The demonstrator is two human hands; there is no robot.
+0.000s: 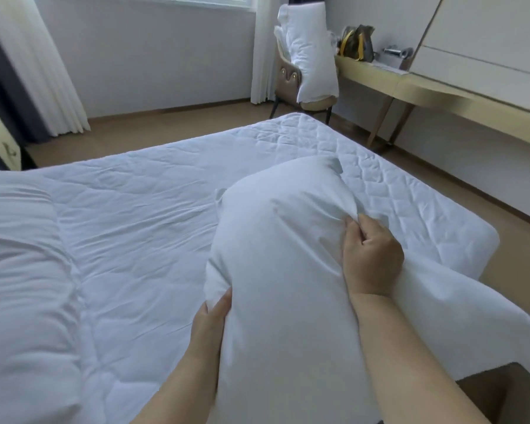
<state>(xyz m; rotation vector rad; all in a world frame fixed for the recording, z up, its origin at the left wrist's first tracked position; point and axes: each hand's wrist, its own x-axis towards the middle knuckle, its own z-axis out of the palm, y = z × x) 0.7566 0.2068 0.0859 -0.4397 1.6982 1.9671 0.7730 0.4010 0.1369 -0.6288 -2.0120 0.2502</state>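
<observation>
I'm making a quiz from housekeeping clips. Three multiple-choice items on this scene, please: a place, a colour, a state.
1. Where do the spare pillows stand? A on the chair; B on the floor; C on the windowsill.
2. What colour straps has the bag? A red; B yellow; C blue.
3. What does the right hand do? A hangs free; B pinches the held pillow's cover; C points away.
Answers: 1 A, they lean in the seat. 2 B, yellow bands cross the bag. 3 B, fingers nip a fold of cloth.
</observation>
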